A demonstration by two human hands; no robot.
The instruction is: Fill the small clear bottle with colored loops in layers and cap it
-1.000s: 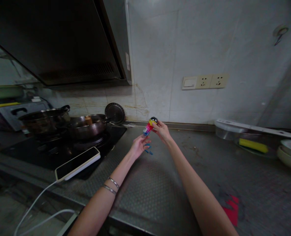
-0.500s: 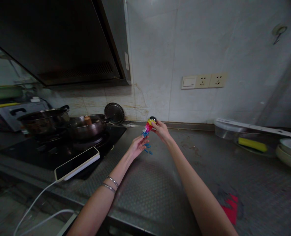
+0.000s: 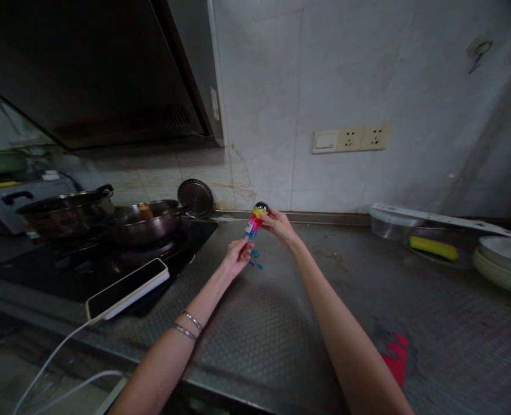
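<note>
Both hands hold a slim colourful tube with a shiny dark round top [image 3: 255, 221], banded yellow, pink and blue from the top down. It tilts, its dark end up and toward the wall. My left hand [image 3: 237, 258] is closed on the lower blue end, thumb along it. My right hand [image 3: 282, 228] pinches the upper yellow and pink part from the right side. Several small blue pieces [image 3: 256, 265] lie on the metal counter [image 3: 255, 334] just beyond my left fingers. What exactly the tube is, I cannot make out.
On the left, a pan [image 3: 151, 227] and a larger pot [image 3: 65, 216] stand on the black stove. A phone [image 3: 128, 288] with a white cable lies at its front edge. To the right are a plastic tub [image 3: 391, 223], a yellow sponge [image 3: 434, 247], stacked bowls [image 3: 503, 262] and a red piece [image 3: 397, 357].
The view has shifted slightly, so everything sits a little further left. Both hands keep hold of the tube; my left fingers have closed in more around its lower end.
</note>
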